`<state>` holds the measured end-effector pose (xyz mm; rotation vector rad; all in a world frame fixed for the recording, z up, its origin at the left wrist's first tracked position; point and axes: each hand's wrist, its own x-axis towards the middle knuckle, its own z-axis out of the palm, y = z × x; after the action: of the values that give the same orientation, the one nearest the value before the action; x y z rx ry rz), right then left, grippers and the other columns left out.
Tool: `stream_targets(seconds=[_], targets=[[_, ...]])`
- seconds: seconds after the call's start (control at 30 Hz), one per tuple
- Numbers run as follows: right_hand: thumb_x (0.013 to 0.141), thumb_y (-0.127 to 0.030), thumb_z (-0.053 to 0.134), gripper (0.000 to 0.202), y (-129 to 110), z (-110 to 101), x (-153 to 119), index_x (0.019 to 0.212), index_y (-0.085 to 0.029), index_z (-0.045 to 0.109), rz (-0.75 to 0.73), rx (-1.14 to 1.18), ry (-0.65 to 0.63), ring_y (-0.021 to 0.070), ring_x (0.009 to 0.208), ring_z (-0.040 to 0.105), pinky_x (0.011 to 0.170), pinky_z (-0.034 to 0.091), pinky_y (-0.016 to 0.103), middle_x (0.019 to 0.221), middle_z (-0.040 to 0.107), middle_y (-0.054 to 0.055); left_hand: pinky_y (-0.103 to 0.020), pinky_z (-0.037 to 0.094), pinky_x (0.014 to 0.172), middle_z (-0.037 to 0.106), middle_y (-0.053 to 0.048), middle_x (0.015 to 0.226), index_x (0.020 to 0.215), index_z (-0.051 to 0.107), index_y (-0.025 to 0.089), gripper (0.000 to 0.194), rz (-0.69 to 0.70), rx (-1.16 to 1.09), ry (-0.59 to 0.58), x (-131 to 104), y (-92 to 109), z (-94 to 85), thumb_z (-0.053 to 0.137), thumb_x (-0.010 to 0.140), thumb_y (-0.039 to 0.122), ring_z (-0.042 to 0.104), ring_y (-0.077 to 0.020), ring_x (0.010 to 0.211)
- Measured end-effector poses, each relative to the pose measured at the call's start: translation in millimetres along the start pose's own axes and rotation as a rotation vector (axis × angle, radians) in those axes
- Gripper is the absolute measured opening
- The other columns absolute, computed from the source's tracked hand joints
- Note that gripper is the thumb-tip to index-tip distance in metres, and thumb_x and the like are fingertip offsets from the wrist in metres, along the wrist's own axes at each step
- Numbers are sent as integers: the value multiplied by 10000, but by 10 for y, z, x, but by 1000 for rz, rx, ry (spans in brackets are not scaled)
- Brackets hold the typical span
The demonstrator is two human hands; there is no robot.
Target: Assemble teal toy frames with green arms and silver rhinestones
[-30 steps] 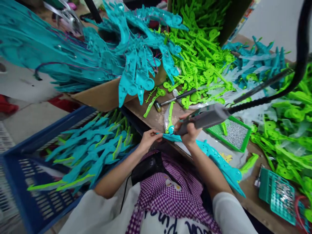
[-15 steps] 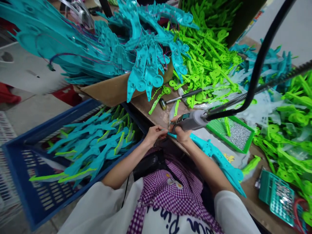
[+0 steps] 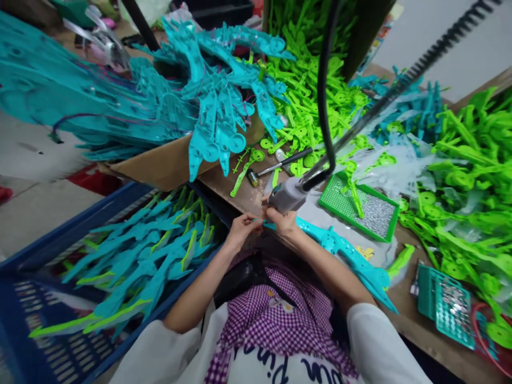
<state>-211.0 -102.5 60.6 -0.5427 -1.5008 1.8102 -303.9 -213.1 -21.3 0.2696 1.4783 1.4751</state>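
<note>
A long blue plastic part (image 3: 344, 246) lies along the table's front edge, under my right forearm, with a light green piece (image 3: 401, 265) by its far right end. My left hand (image 3: 242, 228) pinches the part's narrow left tip. Just right of it, my right hand (image 3: 281, 217) is wrapped round a grey power screwdriver (image 3: 288, 195), from which a black cable and a coiled spring rise. The screwdriver's tip is hidden by my fingers.
A blue crate (image 3: 120, 352) of blue and green parts stands at left, below a cardboard box (image 3: 160, 162) heaped with blue parts. A hammer (image 3: 282, 161), a green screw tray (image 3: 390, 234), a teal case (image 3: 430, 298) and green heaps (image 3: 480, 160) occupy the table.
The whole view has shifted, so most things appear further left. The screwdriver's cable and spring stand steeper. Both hands keep their holds at the part's left end.
</note>
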Motion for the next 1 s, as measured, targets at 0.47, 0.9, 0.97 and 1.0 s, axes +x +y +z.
stream_targets(seconds=[0.47,0.9,0.97,1.0], targets=[[739,-586,597,393,-435,-1907,972,756,-193,587,-363,-274,693,89,357,480,383,392,232,454,513,-75,-212,489,513,675,-40,620,911,722,97,465,96,191,66,68,19,14,729,709,516,612,-124,524],[766,-568,582,370,-242,-2088,1067,766,-199,566,-363,-251,670,98,359,500,385,395,233,455,513,-81,-214,515,512,685,-44,598,863,738,111,420,-13,42,94,79,19,29,809,626,451,628,-132,511],[762,-574,584,374,-237,-2088,1073,749,-200,560,-375,-253,668,95,357,497,383,394,233,459,515,-79,-210,513,509,687,-44,598,862,739,111,418,-18,39,92,80,27,36,809,627,449,628,-130,510],[759,-573,587,375,-233,-2088,1076,746,-199,561,-378,-253,669,94,359,499,384,394,232,463,519,-77,-207,511,507,688,-44,597,862,739,110,417,-19,40,93,79,33,40,809,629,449,628,-129,508]])
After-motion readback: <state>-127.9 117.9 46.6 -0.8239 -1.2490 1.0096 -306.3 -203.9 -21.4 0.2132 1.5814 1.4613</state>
